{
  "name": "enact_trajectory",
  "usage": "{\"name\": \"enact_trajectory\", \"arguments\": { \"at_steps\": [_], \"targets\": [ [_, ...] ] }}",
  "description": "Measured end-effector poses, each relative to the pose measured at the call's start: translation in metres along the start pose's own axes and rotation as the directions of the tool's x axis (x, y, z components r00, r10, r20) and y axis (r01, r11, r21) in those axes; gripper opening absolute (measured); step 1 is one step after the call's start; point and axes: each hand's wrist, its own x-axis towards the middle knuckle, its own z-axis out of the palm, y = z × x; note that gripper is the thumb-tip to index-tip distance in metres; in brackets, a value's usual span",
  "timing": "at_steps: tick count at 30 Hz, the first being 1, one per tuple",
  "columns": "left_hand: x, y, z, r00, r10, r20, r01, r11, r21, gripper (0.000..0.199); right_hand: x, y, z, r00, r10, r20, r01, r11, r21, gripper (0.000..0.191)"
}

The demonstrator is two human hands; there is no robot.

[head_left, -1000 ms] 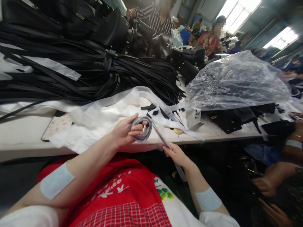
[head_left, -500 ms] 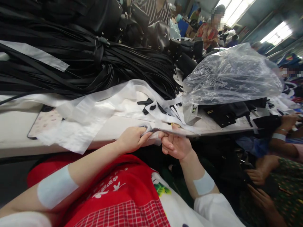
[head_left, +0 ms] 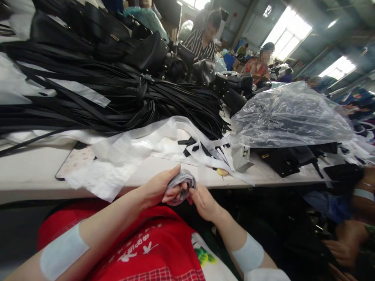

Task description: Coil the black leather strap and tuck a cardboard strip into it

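A grey, thin strip (head_left: 187,178) is coiled around the fingers of my left hand (head_left: 159,186), just in front of the table edge. My right hand (head_left: 206,203) is closed at the coil's right side, its fingertips pinching the strip. What the strip is made of I cannot tell. Behind my hands, translucent white strips (head_left: 178,124) lie loosely over the table (head_left: 140,180). Short black strap pieces (head_left: 187,150) are scattered among them. A small yellow object (head_left: 222,172) rests near the table edge, right of my hands.
A big tied bundle of black straps (head_left: 181,97) covers the back left, with black bags (head_left: 149,50) heaped behind. A clear plastic bag (head_left: 290,121) lies at right above black bag parts (head_left: 284,162). A co-worker's hand (head_left: 341,246) is at lower right; other people work farther back.
The grey strip, earlier stretched low between my hands at the table edge, now forms a coil around my left fingers. My right hand has moved in close and turned over. The view has tilted up.
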Motion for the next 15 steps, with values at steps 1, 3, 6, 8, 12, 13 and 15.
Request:
{"name": "enact_trajectory", "arguments": {
  "at_steps": [1, 3, 6, 8, 12, 13, 15],
  "targets": [
    [0.0, -0.002, -0.001, 1.0, 0.01, -0.004, -0.01, 0.996, -0.085, 0.065, 0.001, 0.003, 0.014, 1.0, 0.018, -0.001, -0.018, 0.995, 0.103, 0.05],
    [-0.002, -0.008, -0.003, 0.998, 0.046, -0.032, -0.052, 0.973, -0.227, 0.064, 0.004, 0.004, 0.031, 0.999, 0.041, -0.012, -0.037, 0.972, 0.231, 0.052],
    [-0.008, -0.017, -0.012, 0.99, 0.07, -0.125, -0.098, 0.967, -0.235, 0.061, 0.011, -0.003, 0.023, 0.998, 0.013, 0.054, -0.026, 0.971, 0.236, 0.05],
    [-0.015, -0.021, -0.02, 0.963, 0.105, -0.249, -0.104, 0.994, 0.018, 0.058, 0.015, -0.009, 0.007, 0.987, -0.024, 0.159, 0.002, 0.99, 0.14, 0.046],
    [-0.028, -0.024, -0.028, 0.864, 0.389, -0.319, -0.072, 0.723, 0.687, 0.052, 0.02, -0.016, -0.004, 0.881, 0.024, 0.472, 0.08, 0.976, -0.2, 0.036],
    [-0.031, -0.026, -0.027, 0.889, 0.386, -0.246, -0.066, 0.641, 0.765, 0.052, 0.021, -0.016, 0.001, 0.857, 0.047, 0.513, 0.111, 0.956, -0.273, 0.034],
    [-0.037, -0.034, -0.024, 0.952, 0.28, -0.125, -0.049, 0.541, 0.84, 0.048, 0.022, -0.014, 0.014, 0.841, 0.075, 0.535, 0.148, 0.92, -0.362, 0.03]
  ]
}}
